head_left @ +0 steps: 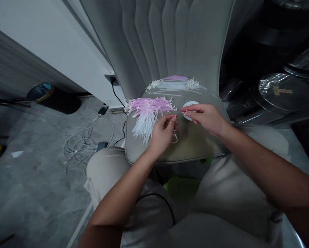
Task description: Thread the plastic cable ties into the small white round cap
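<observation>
My left hand (166, 129) is closed in a pinch above the chair seat. A thin white looped strip (175, 138) shows beside its fingers and appears to hang from them. My right hand (207, 117) pinches a tiny white piece between thumb and forefinger, over a small round white dish (189, 116) that it partly covers. Left of my hands lies a heap of thin pink sticks (149, 105) with small pale tips. Thin white sticks (145, 125) fan out below them, close to my left hand.
Another row of white and pink sticks (176, 84) lies near the grey chair's backrest (167, 38). Coiled pale cables (82, 141) lie on the floor at left, near a wall socket (112, 79). Dark shiny containers (280, 91) stand at right. Something green (181, 186) shows below the seat.
</observation>
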Motion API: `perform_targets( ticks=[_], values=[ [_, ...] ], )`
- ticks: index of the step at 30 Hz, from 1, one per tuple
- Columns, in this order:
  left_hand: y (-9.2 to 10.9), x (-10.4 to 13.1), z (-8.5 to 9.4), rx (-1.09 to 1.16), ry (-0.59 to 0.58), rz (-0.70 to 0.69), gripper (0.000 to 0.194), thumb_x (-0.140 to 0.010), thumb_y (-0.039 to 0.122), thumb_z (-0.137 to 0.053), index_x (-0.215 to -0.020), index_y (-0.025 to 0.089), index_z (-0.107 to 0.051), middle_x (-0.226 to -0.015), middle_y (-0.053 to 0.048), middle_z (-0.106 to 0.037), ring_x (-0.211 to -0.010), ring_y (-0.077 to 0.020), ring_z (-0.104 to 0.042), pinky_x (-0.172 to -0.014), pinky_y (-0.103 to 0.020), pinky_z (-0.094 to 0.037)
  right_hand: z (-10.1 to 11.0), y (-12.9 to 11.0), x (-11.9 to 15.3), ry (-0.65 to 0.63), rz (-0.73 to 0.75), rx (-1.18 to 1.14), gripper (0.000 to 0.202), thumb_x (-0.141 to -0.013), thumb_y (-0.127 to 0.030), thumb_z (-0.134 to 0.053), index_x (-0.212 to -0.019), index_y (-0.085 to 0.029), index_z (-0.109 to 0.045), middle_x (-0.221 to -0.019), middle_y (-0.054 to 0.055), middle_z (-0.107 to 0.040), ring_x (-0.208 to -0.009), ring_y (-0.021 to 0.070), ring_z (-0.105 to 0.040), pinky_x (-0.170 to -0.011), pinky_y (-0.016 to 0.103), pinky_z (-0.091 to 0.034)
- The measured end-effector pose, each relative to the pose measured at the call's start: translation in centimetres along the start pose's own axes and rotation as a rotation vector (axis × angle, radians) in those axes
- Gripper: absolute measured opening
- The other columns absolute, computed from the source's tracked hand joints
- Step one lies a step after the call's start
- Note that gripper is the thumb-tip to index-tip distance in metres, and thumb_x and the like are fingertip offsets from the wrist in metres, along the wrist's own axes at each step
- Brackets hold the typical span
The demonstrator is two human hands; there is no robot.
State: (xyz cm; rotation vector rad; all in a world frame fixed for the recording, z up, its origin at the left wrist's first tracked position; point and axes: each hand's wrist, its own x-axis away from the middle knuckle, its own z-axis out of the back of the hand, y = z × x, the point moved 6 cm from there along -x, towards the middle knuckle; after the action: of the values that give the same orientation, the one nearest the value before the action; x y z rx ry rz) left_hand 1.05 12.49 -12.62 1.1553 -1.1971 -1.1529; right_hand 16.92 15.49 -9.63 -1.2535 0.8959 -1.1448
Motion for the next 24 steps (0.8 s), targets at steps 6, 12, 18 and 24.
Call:
perform_targets(
  ticks=[6,12,18,24],
  values=[
    [0.6,0.4,0.0,-0.086,-0.021,-0.040,0.019,-0.087,0.030,-0.059,-0.097,0.016,-0.068,-0.074,0.000,-0.066,-0.064,-0.0101,-0.060,-0.059,-0.021,-0.046,-1.0,0.1,-0.2,-0.081,0.039,0.136,0.027,-0.082,-0.030,-0.061,-0.100,-0.015,-0.075,-0.069,0.000,-0.063,-0.053,0.0080,-0.045,-0.053,0.024,-0.036],
    [1.0,0.5,0.1,-0.254,-0.065,-0.150,0.019,-0.091,0.030,-0.055,-0.096,0.018,-0.068,-0.075,-0.001,-0.067,-0.067,-0.0105,-0.060,-0.063,-0.023,-0.047,-1.4,0.2,-0.1,-0.069,0.040,0.240,0.024,-0.086,-0.031,-0.057,-0.097,-0.017,-0.073,-0.072,0.000,-0.066,-0.054,0.0094,-0.048,-0.053,0.025,-0.037],
    [0.0,0.0,0.1,-0.326,-0.065,-0.148,0.020,-0.092,0.031,-0.054,-0.098,0.018,-0.068,-0.076,-0.002,-0.068,-0.066,-0.0118,-0.061,-0.063,-0.025,-0.047,-1.4,-0.1,-0.3,-0.047,0.090,0.358,0.018,-0.086,-0.025,-0.057,-0.092,-0.018,-0.073,-0.089,0.003,-0.069,-0.069,0.0127,-0.056,-0.063,0.027,-0.041],
    [-1.0,-0.2,-0.1,-0.297,-0.060,-0.118,0.021,-0.092,0.033,-0.054,-0.097,0.019,-0.067,-0.078,-0.003,-0.068,-0.068,-0.0126,-0.061,-0.064,-0.025,-0.047,-1.4,0.2,-0.6,-0.066,0.047,0.349,0.019,-0.087,-0.025,-0.056,-0.092,-0.020,-0.073,-0.084,0.003,-0.069,-0.073,0.0156,-0.058,-0.065,0.029,-0.042]
  ],
)
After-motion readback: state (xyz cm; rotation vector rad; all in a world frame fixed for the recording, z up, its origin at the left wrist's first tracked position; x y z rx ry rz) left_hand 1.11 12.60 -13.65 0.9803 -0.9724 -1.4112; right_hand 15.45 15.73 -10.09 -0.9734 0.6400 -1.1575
